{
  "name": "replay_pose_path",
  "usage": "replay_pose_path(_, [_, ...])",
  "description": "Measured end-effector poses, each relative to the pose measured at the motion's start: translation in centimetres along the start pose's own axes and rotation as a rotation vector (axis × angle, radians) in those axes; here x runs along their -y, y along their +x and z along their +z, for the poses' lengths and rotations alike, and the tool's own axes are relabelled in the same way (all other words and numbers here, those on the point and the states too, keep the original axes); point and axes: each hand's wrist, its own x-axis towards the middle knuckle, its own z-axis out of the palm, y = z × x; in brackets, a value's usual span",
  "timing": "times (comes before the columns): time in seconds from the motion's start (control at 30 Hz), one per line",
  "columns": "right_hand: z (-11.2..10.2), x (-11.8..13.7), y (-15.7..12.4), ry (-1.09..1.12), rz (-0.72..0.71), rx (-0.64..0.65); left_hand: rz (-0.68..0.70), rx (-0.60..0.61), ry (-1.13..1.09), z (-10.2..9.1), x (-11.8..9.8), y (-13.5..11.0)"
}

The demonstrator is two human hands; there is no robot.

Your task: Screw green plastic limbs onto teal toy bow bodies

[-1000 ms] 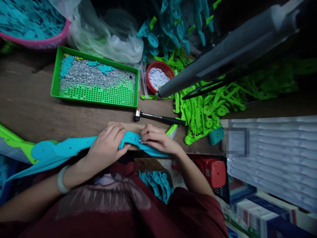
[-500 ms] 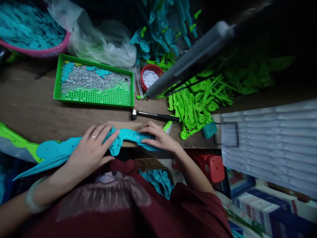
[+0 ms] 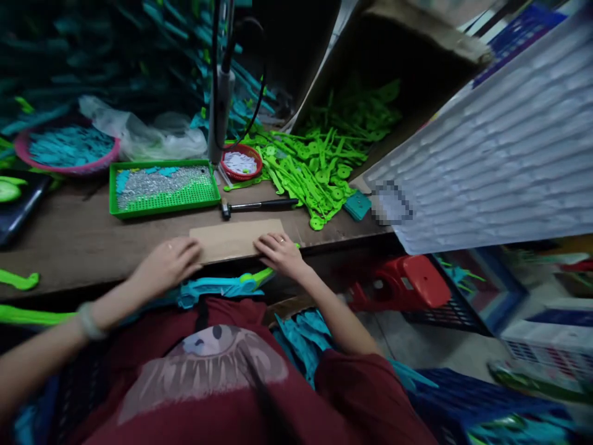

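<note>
A flat brown piece of cardboard (image 3: 227, 241) lies at the front edge of the wooden workbench. My left hand (image 3: 169, 262) is closed at its left end, fingers bent over the edge. At the other end my right hand (image 3: 283, 253) grips the cardboard, with fingertips on top; the thumb is hard to make out. Just below the bench edge, across my lap, rests a long blue plastic part (image 3: 217, 287) with a bright green piece (image 3: 257, 279) running from its right end under my right hand. My left forearm hides part of it.
Behind the cardboard lies a hammer (image 3: 259, 205). Beyond it stand a green tray (image 3: 164, 213) of small metal pieces, a red basket (image 3: 257, 173) of white pieces and a heap of green parts (image 3: 310, 173). A grey pole (image 3: 220, 117) rises behind. Red stool (image 3: 417, 281) at right.
The blue part has come off the bench top, down into my lap. Both hands have moved from it to the cardboard's ends. My view has turned and tilted up.
</note>
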Motion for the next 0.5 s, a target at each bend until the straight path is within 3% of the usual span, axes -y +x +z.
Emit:
replay_pose_path(0.1, [2.7,1.1,-1.8,-0.014,0.092,-0.073,-0.028,-0.105,-0.1,3.7,-3.9,-4.0])
replay_pose_path(0.2, [3.1,2.7,-4.4,0.028,0.085,-0.067,-0.182,-0.059,-0.135,4.5,-6.5,-7.9])
replay_pose_path(0.33, [1.3,4.7,-5.6,0.048,-0.016,0.031,-0.322,0.005,-0.151,3.0,-7.7,-9.4])
replay_pose_path(0.4, [-0.2,5.4,-5.8,0.02,-0.028,0.107,-0.289,-0.015,-0.136,1.6,-8.1,-9.2])
replay_pose_path(0.5, [-2.8,5.9,-6.3,-0.005,0.078,0.152,-0.198,-0.041,-0.075,-1.5,-9.0,-9.3])
